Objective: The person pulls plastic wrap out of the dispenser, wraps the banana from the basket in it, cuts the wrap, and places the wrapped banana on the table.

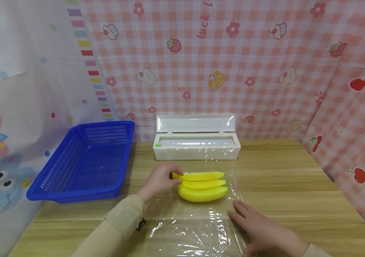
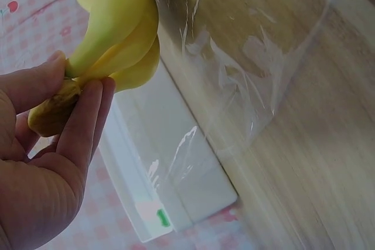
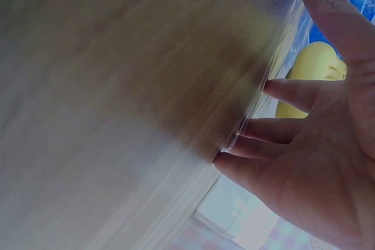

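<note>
A bunch of yellow bananas (image 1: 203, 192) lies over clear plastic film (image 1: 195, 228) spread on the table. My left hand (image 1: 163, 177) pinches the bunch by its stem end; in the left wrist view the thumb and fingers of that hand (image 2: 55, 144) close round the brownish stem of the bananas (image 2: 117, 21). To the right of the bunch, my right hand (image 1: 262, 228) touches the film's right edge with its fingers spread. The right wrist view shows the fingertips of this hand (image 3: 316, 127) against the film's edge at the tabletop.
Behind the bananas stands a white film dispenser (image 1: 196, 153), its lid raised, the film reaching forward from it. A blue plastic basket (image 1: 82, 196) sits at the left of the wooden table (image 1: 278, 167). Patterned cloth (image 1: 198, 60) hangs behind.
</note>
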Action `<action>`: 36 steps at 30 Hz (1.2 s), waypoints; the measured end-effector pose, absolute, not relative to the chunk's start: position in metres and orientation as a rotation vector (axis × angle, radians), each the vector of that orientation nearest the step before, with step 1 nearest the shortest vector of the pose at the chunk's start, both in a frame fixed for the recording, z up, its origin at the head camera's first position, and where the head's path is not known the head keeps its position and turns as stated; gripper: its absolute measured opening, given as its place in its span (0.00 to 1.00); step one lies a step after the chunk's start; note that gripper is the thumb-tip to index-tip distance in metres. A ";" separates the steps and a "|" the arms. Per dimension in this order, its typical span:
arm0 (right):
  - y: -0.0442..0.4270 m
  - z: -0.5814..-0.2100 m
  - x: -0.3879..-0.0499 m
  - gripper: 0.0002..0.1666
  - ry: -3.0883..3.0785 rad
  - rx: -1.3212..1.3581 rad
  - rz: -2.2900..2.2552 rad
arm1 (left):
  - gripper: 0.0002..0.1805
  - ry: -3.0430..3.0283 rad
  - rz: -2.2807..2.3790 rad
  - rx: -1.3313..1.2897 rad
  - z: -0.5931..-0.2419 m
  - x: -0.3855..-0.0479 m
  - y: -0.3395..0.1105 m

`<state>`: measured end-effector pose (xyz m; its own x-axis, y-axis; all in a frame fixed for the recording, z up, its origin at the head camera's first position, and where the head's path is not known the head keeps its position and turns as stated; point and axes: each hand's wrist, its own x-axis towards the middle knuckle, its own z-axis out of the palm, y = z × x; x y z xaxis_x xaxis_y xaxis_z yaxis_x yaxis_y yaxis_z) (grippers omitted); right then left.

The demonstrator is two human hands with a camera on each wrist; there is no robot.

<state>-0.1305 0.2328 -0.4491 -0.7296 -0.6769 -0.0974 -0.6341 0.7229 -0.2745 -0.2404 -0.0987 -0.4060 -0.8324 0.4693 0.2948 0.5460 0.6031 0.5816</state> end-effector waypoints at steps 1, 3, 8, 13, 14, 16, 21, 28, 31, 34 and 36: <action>0.233 -0.449 -0.131 0.68 2.734 -1.043 -0.331 | 0.09 -2.717 -1.044 -0.858 -0.406 -0.240 -0.099; 0.232 -0.449 -0.130 0.68 2.731 -1.035 -0.334 | 0.09 -2.727 -1.048 -0.855 -0.406 -0.239 -0.098; 0.232 -0.451 -0.131 0.68 2.727 -1.022 -0.339 | 0.09 -2.736 -1.038 -0.875 -0.408 -0.238 -0.098; 0.232 -0.452 -0.131 0.68 2.732 -1.041 -0.337 | 0.08 -2.740 -1.006 -0.879 -0.410 -0.239 -0.099; 0.232 -0.452 -0.131 0.68 2.728 -1.036 -0.339 | 0.09 -2.740 -1.001 -0.876 -0.411 -0.239 -0.099; 0.232 -0.452 -0.131 0.68 2.725 -1.028 -0.344 | 0.10 -2.741 -0.998 -0.871 -0.411 -0.239 -0.099; 0.232 -0.452 -0.131 0.69 2.721 -1.010 -0.357 | 0.18 -2.764 -1.020 -0.850 -0.412 -0.237 -0.101; 0.233 -0.449 -0.131 0.69 2.702 -0.985 -0.379 | 0.32 -2.791 -1.037 -0.833 -0.413 -0.234 -0.106; 0.234 -0.447 -0.132 0.69 2.689 -0.969 -0.402 | 0.36 -2.820 -1.101 -0.790 -0.412 -0.232 -0.109; 0.236 -0.445 -0.131 0.69 2.691 -0.979 -0.424 | 0.38 -2.838 -1.116 -0.762 -0.409 -0.229 -0.112; 0.237 -0.444 -0.131 0.68 2.695 -0.986 -0.431 | 0.38 -2.830 -1.122 -0.761 -0.407 -0.228 -0.115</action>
